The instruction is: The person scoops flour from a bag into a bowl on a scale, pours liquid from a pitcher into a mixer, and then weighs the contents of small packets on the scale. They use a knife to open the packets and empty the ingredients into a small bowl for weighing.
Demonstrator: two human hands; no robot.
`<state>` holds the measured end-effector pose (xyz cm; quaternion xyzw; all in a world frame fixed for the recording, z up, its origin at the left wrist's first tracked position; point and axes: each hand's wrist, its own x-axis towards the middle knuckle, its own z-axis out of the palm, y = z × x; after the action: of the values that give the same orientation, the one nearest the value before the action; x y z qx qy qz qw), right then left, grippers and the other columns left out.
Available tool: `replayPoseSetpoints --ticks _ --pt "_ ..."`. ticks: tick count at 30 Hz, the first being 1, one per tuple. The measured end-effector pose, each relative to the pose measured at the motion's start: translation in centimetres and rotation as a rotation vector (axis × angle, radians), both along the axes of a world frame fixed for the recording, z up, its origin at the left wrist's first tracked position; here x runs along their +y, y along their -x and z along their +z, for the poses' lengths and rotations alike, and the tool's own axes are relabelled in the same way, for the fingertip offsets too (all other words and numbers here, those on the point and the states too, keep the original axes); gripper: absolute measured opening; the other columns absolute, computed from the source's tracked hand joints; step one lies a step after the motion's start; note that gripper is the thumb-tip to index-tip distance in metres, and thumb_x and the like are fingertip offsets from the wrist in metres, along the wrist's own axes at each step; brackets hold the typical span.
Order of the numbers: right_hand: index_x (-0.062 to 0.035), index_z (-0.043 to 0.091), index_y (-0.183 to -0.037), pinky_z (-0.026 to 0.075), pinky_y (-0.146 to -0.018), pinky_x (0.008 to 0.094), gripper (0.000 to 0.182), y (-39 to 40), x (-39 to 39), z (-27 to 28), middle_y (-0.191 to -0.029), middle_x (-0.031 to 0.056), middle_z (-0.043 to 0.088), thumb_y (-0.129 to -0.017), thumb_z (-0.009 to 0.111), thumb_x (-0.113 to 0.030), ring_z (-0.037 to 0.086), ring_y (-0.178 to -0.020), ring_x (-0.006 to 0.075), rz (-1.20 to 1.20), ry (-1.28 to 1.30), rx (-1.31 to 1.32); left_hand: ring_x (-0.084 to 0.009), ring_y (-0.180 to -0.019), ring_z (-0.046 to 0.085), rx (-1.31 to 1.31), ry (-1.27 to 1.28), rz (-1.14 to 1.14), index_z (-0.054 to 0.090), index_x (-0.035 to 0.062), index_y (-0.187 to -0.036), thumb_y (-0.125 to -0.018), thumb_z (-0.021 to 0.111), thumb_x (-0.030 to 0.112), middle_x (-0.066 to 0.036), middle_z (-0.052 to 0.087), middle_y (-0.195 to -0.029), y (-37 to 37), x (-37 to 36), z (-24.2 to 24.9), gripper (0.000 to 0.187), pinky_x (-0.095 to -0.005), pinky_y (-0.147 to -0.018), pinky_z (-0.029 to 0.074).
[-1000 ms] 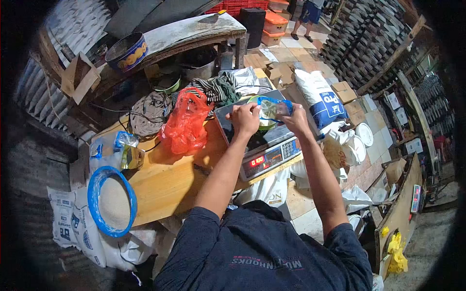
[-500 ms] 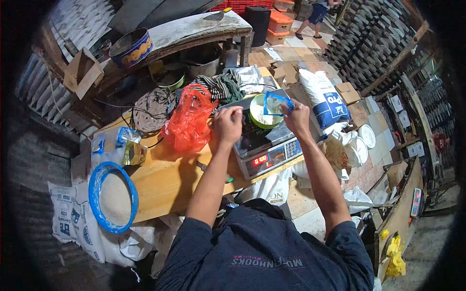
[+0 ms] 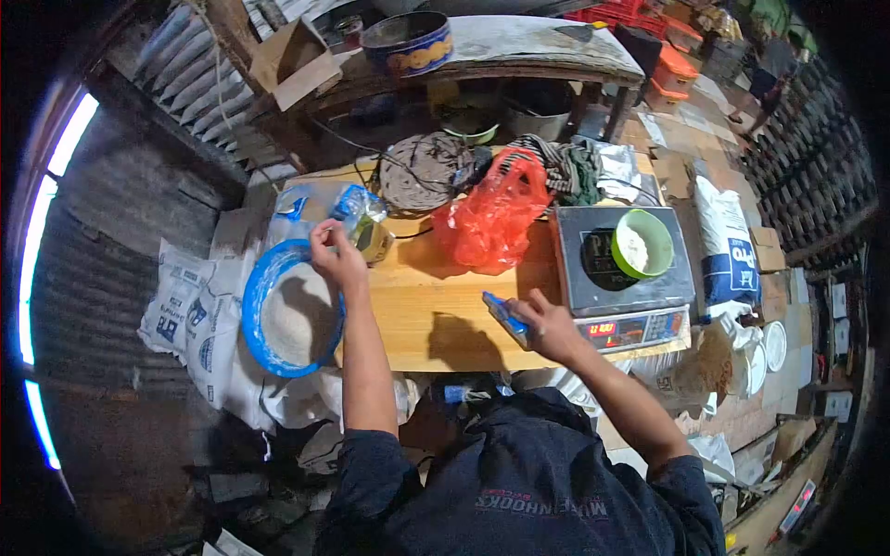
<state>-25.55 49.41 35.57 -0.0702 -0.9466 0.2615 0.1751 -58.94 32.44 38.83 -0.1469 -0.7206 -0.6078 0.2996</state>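
My left hand (image 3: 339, 258) is above the right rim of a blue basin (image 3: 256, 335) of pale granular stuff, its fingers curled together; whether anything is in them is hidden. Just behind it lie a clear plastic bag with blue print (image 3: 295, 209) and a gold packet (image 3: 375, 243). In my right hand (image 3: 549, 326) is a blue-and-clear plastic packet (image 3: 503, 313), held low over the table by the scale's front left corner. A green bowl (image 3: 660, 243) with white powder stands on the digital scale (image 3: 586, 278), whose red display is lit.
A red plastic bag (image 3: 496, 218), a coiled grey cord-like bundle (image 3: 422, 171) and striped cloth (image 3: 556, 167) lie along the back of the wooden table (image 3: 408, 315). Behind is a bench with a round tin (image 3: 408, 46). Sacks (image 3: 728, 246) stand right; a person is far back right.
My view has turned left. Both hands have left the green bowl: the left is now by the blue basin, and the right has brought the packet left, off the scale.
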Motion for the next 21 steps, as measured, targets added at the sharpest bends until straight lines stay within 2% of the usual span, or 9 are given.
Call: replayPoseSetpoints --ticks 2,3,6,9,10,12,15,17,21 --pt "-0.0165 0.048 -0.132 0.053 -0.068 0.0439 0.064 2.3 -1.8 -2.6 -0.101 0.0163 0.051 -0.071 0.062 -0.005 0.060 -0.085 0.0342 -0.016 -0.059 -0.081 -0.0170 -0.068 0.058 0.007 0.030 0.064 0.063 0.0045 -0.090 -0.083 0.063 0.009 -0.006 0.065 -0.077 1.3 -1.6 1.1 0.008 -0.0307 -0.066 0.047" --pt "-0.0208 0.038 -0.142 0.050 -0.077 0.0450 0.075 3.1 -1.6 -5.8 -0.113 0.0199 0.049 -0.072 0.063 -0.009 0.056 -0.095 0.0365 0.050 -0.180 0.013 -0.0173 -0.070 0.060 -0.020 0.043 0.068 0.063 0.0047 -0.090 -0.083 0.064 0.010 -0.006 0.065 -0.078 2.1 -2.1 1.2 0.010 -0.0308 -0.067 0.047" --pt "-0.0205 0.038 -0.143 0.042 -0.089 0.0468 0.081 3.7 -2.9 -6.7 -0.138 0.0242 0.036 -0.069 0.071 -0.021 0.046 -0.110 0.0394 0.108 -0.302 -0.273 -0.0175 -0.077 0.064 -0.095 0.190 -0.004 0.064 0.0055 -0.094 -0.082 0.065 0.012 -0.007 0.068 -0.083 5.9 -1.9 0.5 0.013 -0.0297 -0.071 0.049" --pt "-0.0176 0.039 -0.143 0.041 -0.090 0.0481 0.084 2.3 -2.6 -4.5 -0.136 0.0230 0.038 -0.066 0.074 -0.021 0.045 -0.111 0.0388 0.126 -0.222 -0.160 -0.0235 -0.091 0.067 -0.210 0.543 -0.099 0.065 0.0086 -0.104 -0.085 0.064 0.022 -0.009 0.071 -0.094 9.9 -0.2 1.0 0.023 -0.0365 -0.079 0.051" --pt "-0.0137 0.047 -0.135 0.039 -0.094 0.0488 0.073 1.5 -2.4 -2.2 -0.131 0.0246 0.041 -0.069 0.076 -0.025 0.043 -0.115 0.0418 0.079 -0.132 -0.168 -0.0252 -0.093 0.067 -0.222 0.717 -0.080 0.065 0.0092 -0.106 -0.085 0.063 0.026 -0.009 0.071 -0.095 12.3 0.3 0.0 0.026 -0.0389 -0.081 0.051" --pt "-0.0104 0.051 -0.130 0.042 -0.091 0.0473 0.065 -0.6 -1.4 -0.8 -0.125 0.0241 0.045 -0.071 0.075 -0.022 0.047 -0.110 0.0406 -0.041 -0.067 -0.103 -0.0306 -0.105 0.063 -0.221 1.112 -0.100 0.063 0.0125 -0.117 -0.085 0.062 0.039 -0.009 0.070 -0.108 20.5 0.4 -6.1 0.041 -0.0468 -0.092 0.046" --pt "-0.0068 0.054 -0.124 0.048 -0.080 0.0437 0.059 -4.9 0.2 0.5 -0.113 0.0219 0.052 -0.068 0.072 -0.010 0.055 -0.097 0.0387 -0.217 0.068 -0.036 -0.0317 -0.112 0.060 -0.211 1.290 0.068 0.061 0.0133 -0.122 -0.084 0.064 0.040 -0.010 0.066 -0.116 26.6 1.5 -13.0 0.047 -0.0477 -0.098 0.043" --pt "-0.0037 0.059 -0.113 0.050 -0.077 0.0416 0.043 -7.4 0.6 2.2 -0.105 0.0207 0.056 -0.072 0.069 -0.005 0.058 -0.093 0.0367 -0.349 0.065 -0.030 -0.0324 -0.114 0.059 -0.390 1.343 0.045 0.063 0.0136 -0.122 -0.084 0.064 0.042 -0.011 0.064 -0.121 24.1 2.7 -10.7 0.047 -0.0493 -0.099 0.042" --pt "-0.0020 0.059 -0.109 0.051 -0.072 0.0385 0.041 -12.5 1.2 2.3 -0.099 0.0163 0.060 -0.070 0.068 0.001 0.060 -0.084 0.0338 -0.488 0.143 -0.026 -0.0331 -0.111 0.060 -0.517 1.367 -0.122 0.067 0.0123 -0.114 -0.082 0.066 0.041 -0.013 0.065 -0.118 22.4 2.9 -7.6 0.043 -0.0496 -0.099 0.042"
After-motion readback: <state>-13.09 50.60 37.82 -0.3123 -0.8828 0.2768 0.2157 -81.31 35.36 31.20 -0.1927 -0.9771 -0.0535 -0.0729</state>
